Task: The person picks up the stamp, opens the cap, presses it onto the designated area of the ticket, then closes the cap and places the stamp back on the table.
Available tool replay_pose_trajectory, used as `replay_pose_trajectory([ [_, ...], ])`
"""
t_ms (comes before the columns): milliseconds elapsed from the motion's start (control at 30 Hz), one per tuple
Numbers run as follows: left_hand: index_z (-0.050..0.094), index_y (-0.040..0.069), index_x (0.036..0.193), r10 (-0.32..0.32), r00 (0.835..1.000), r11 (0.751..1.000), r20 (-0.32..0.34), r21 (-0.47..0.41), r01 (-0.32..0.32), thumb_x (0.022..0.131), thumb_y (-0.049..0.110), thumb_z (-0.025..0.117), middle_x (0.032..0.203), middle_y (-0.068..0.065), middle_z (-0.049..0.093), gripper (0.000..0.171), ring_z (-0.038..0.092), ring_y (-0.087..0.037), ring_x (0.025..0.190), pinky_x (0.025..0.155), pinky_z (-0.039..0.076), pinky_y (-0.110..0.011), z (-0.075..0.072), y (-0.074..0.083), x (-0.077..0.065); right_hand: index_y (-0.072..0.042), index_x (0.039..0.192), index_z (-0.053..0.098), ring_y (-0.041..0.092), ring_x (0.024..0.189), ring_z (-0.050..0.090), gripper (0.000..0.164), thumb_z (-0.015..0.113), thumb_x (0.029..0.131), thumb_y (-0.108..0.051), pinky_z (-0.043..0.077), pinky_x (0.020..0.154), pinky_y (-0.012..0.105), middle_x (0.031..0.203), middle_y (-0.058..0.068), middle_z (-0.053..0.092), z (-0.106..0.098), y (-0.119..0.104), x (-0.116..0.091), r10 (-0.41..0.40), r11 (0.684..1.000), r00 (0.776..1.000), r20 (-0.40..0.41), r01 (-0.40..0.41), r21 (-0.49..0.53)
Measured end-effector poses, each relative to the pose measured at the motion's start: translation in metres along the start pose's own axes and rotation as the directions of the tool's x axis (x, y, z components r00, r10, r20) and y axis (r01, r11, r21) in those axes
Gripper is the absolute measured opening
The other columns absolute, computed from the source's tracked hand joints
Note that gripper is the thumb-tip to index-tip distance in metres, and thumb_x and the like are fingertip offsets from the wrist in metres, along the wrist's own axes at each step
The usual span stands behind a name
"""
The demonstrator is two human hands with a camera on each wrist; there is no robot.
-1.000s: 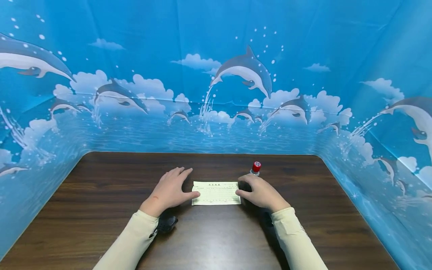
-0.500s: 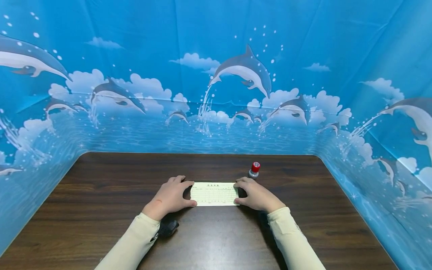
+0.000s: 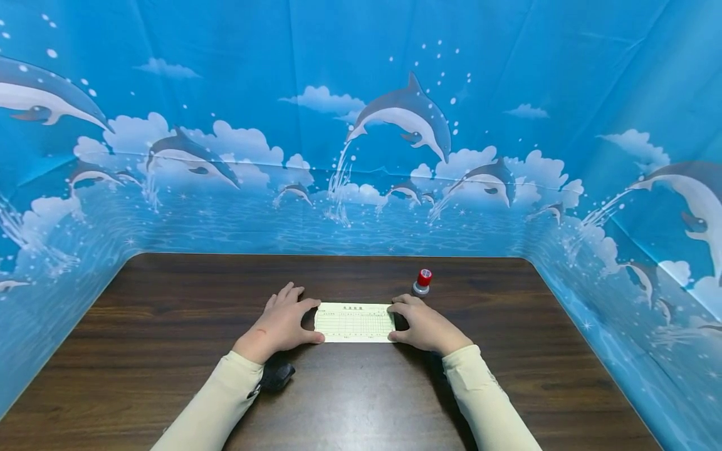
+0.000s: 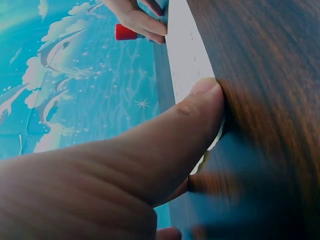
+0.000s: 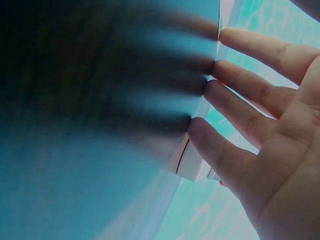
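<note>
A pale yellow-green paper form (image 3: 354, 323) with a printed grid lies flat on the table. My left hand (image 3: 276, 329) is at its left end, thumb on the lower corner and index finger at the upper one. In the left wrist view, the left thumb (image 4: 200, 105) presses on the form's edge, the other fingers partly hidden. At the right end, my right hand (image 3: 425, 326) touches both corners with thumb and index finger. The right wrist view has its fingers (image 5: 240, 105) nearly straight, tips on the tabletop.
A small upright object with a red top (image 3: 425, 277) and a grey base stands behind my right hand. Dark wood-grain tabletop (image 3: 350, 401) surrounds the form. A blue dolphin-print cloth (image 3: 361, 125) encloses the back and sides. A black wrist device (image 3: 277, 376) hangs under the left sleeve.
Both thumbs have moved down to the form's lower corners, and the index fingers have come to its upper corners. My right hand has moved left, uncovering the red-topped object's base.
</note>
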State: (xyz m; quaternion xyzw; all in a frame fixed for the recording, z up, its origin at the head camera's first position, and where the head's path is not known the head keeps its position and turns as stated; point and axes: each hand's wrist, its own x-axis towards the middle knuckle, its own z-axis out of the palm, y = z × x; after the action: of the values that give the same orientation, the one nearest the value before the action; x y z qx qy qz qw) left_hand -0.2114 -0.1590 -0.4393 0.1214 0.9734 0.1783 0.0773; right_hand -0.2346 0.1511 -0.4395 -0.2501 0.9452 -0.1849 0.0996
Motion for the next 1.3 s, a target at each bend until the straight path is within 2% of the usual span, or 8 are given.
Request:
replay_pose_trajectory([
  [300, 0.058, 0.010, 0.147, 0.011, 1.000, 1.000, 0.001, 0.009, -0.011, 0.083, 0.047, 0.086, 0.155, -0.028, 0.042, 0.079, 0.041, -0.047, 0.143, 0.111, 0.040, -0.063, 0.000, 0.003, -0.004, -0.008, 0.137, 0.066, 0.035, 0.139, 0.050, 0.054, 0.083, 0.090, -0.027, 0.046, 0.111, 0.052, 0.150, 0.015, 0.052, 0.000, 0.000, 0.000, 0.004, 1.000, 1.000, 0.010, -0.004, -0.008],
  [500, 0.059, 0.013, 0.147, 0.019, 1.000, 0.999, 0.001, 0.027, -0.019, 0.083, 0.048, 0.086, 0.155, -0.028, 0.043, 0.079, 0.042, -0.047, 0.142, 0.110, 0.041, -0.064, 0.001, 0.004, -0.005, -0.009, 0.141, 0.062, 0.031, 0.133, 0.054, 0.058, 0.083, 0.090, -0.027, 0.048, 0.108, 0.051, 0.146, 0.012, 0.056, -0.001, 0.002, -0.001, -0.003, 0.999, 1.000, 0.022, 0.002, 0.037],
  [667, 0.061, 0.013, 0.146, 0.022, 1.000, 0.999, -0.006, 0.028, -0.022, 0.083, 0.048, 0.085, 0.155, -0.028, 0.043, 0.076, 0.043, -0.047, 0.141, 0.110, 0.041, -0.064, 0.001, 0.003, -0.006, -0.007, 0.135, 0.067, 0.026, 0.119, 0.064, 0.048, 0.081, 0.092, -0.022, 0.053, 0.103, 0.049, 0.133, 0.009, 0.066, -0.013, 0.008, -0.005, -0.007, 0.991, 0.992, -0.122, 0.023, 0.129],
  [733, 0.061, 0.013, 0.146, 0.028, 1.000, 0.999, -0.010, 0.033, -0.028, 0.083, 0.048, 0.086, 0.154, -0.028, 0.044, 0.076, 0.043, -0.047, 0.141, 0.109, 0.041, -0.065, 0.001, 0.003, -0.005, -0.007, 0.129, 0.070, 0.026, 0.109, 0.066, 0.040, 0.080, 0.092, -0.019, 0.056, 0.096, 0.049, 0.124, 0.009, 0.069, -0.019, 0.012, -0.005, 0.010, 0.985, 0.965, -0.261, 0.035, 0.169],
  [900, 0.061, 0.014, 0.146, 0.026, 1.000, 0.999, -0.010, 0.045, -0.025, 0.082, 0.050, 0.086, 0.154, -0.028, 0.044, 0.077, 0.044, -0.047, 0.140, 0.109, 0.040, -0.066, 0.002, 0.002, -0.005, -0.003, 0.127, 0.067, 0.034, 0.104, 0.059, 0.038, 0.077, 0.095, -0.019, 0.054, 0.091, 0.051, 0.121, 0.017, 0.062, -0.026, 0.027, -0.001, 0.162, 0.969, 0.839, -0.519, -0.036, 0.243],
  [967, 0.061, 0.014, 0.146, 0.025, 1.000, 0.999, -0.011, 0.044, -0.025, 0.082, 0.050, 0.086, 0.154, -0.027, 0.044, 0.077, 0.044, -0.047, 0.140, 0.109, 0.040, -0.066, 0.002, 0.002, -0.004, 0.000, 0.132, 0.062, 0.037, 0.113, 0.058, 0.044, 0.076, 0.095, -0.022, 0.052, 0.098, 0.054, 0.127, 0.019, 0.059, -0.026, 0.034, 0.001, 0.250, 0.952, 0.824, -0.508, -0.114, 0.283],
  [1100, 0.061, 0.015, 0.146, 0.037, 0.999, 0.998, -0.014, 0.045, -0.037, 0.082, 0.051, 0.086, 0.153, -0.027, 0.045, 0.078, 0.044, -0.047, 0.140, 0.109, 0.040, -0.066, 0.001, 0.003, -0.004, 0.001, 0.142, 0.054, 0.041, 0.128, 0.053, 0.058, 0.075, 0.096, -0.027, 0.044, 0.108, 0.060, 0.138, 0.024, 0.056, -0.026, 0.044, 0.006, 0.370, 0.908, 0.843, -0.391, -0.241, 0.342],
  [1300, 0.061, 0.016, 0.146, 0.034, 0.999, 0.998, -0.008, 0.046, -0.034, 0.083, 0.051, 0.085, 0.154, -0.027, 0.044, 0.077, 0.043, -0.046, 0.141, 0.110, 0.039, -0.066, 0.001, 0.001, -0.005, -0.001, 0.148, 0.049, 0.042, 0.129, 0.053, 0.059, 0.072, 0.099, -0.026, 0.045, 0.108, 0.060, 0.141, 0.025, 0.056, -0.022, 0.049, 0.015, 0.404, 0.876, 0.860, -0.311, -0.266, 0.402],
])
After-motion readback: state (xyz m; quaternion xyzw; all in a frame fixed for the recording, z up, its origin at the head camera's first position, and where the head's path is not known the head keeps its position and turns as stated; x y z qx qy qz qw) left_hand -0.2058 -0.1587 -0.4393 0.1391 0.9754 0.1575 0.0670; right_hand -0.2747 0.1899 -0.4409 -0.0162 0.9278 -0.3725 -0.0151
